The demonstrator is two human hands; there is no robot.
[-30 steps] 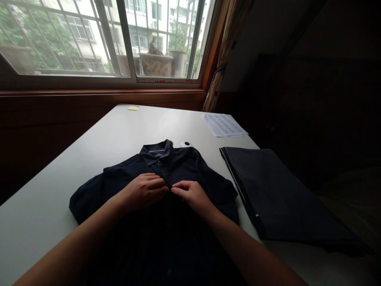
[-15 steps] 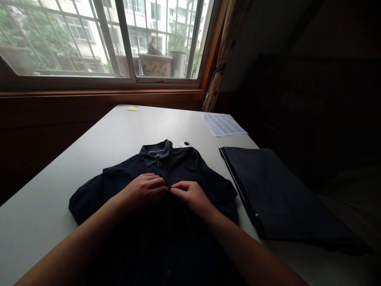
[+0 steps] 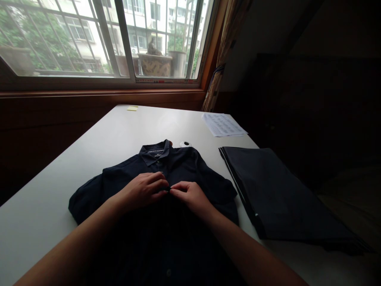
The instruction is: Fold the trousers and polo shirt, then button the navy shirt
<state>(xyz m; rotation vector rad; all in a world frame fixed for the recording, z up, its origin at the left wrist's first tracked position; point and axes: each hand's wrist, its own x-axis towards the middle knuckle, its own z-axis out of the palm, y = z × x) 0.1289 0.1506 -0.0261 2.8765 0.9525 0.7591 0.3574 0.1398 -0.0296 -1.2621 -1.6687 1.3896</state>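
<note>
A dark navy collared shirt (image 3: pixel 125 174) lies flat and face up on the white table (image 3: pixel 119 131), collar toward the window. My left hand (image 3: pixel 143 190) and my right hand (image 3: pixel 190 195) meet over the button placket at chest height. Both pinch the shirt's front edges, fingertips touching each other at the middle. A button shows just above the fingers, and others run down the dark front below them.
A dark folded garment (image 3: pixel 276 194) lies on the table to the right. A stack of printed papers (image 3: pixel 223 124) sits at the far right corner, a small white round object (image 3: pixel 185 144) behind the collar, and a yellow sticky note (image 3: pixel 132 108) near the window wall.
My hands have shifted very slightly on the placket, the fingertips closing together over the middle. The shirt has not moved.
</note>
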